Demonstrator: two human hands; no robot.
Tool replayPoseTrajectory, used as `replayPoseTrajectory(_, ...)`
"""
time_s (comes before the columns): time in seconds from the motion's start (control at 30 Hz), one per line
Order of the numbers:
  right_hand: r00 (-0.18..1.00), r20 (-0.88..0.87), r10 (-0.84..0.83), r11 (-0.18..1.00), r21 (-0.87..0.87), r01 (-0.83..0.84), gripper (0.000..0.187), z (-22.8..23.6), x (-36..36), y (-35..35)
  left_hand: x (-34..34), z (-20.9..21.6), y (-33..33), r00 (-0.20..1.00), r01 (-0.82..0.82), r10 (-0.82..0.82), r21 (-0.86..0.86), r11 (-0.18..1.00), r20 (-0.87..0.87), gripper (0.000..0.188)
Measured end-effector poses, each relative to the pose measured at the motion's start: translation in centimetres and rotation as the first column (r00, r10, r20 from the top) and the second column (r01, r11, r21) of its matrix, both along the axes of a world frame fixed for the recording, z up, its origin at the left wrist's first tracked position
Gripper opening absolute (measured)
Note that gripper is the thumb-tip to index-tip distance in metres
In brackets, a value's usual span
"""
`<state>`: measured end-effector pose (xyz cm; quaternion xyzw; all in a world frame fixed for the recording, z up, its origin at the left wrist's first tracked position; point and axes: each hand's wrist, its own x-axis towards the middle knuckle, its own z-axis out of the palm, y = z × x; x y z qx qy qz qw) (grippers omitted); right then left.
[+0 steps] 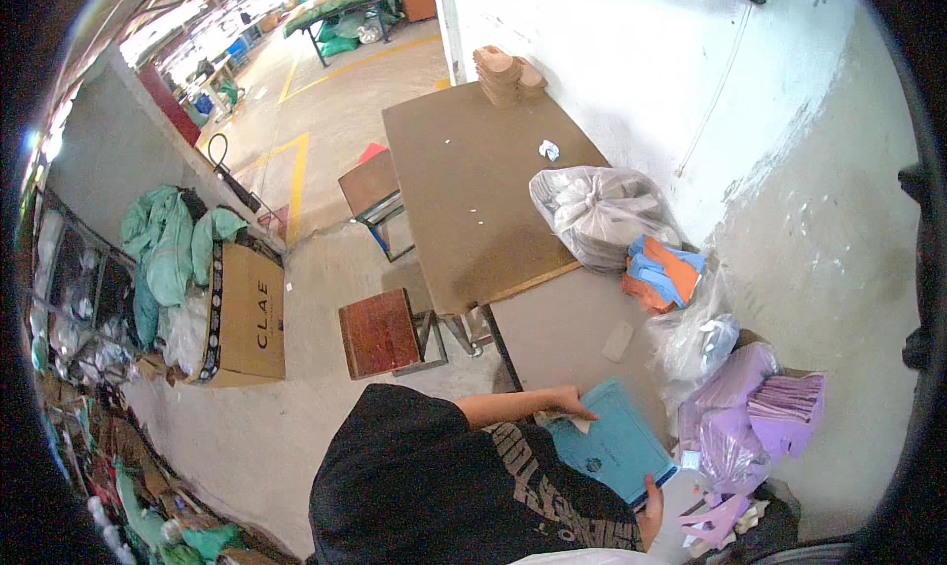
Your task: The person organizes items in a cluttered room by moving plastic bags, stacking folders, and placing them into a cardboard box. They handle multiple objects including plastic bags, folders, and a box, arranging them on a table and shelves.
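A flat teal notebook (614,445) with a small dark emblem on its cover lies on the grey table in front of me. My left hand (566,401) is at its far left edge, fingers closed on a small pale beige piece (577,424), possibly cloth or paper. At the near right corner, my right hand (651,512) grips the notebook's edge, thumb uppermost. My black-sleeved body hides part of the notebook's near left side.
Purple bundled pieces (784,412), a clear plastic bag (705,338) and folded blue and orange cloth (663,273) line the right. Beyond stand a brown table (473,180), a tied white sack (602,210) and two stools (380,334). A cardboard box (247,313) stands left.
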<state>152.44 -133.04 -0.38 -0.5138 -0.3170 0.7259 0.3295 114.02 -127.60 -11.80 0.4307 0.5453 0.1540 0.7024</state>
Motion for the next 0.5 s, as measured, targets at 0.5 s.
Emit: replayPoseTrajectory(0.5,0.948,0.294,-0.120,0.988,-0.063,0.144,0.077,0.4,0.8,-3.7,0.4,8.5,-4.5,0.999,-0.028,0.029,0.039,0.999,-0.039,0.074)
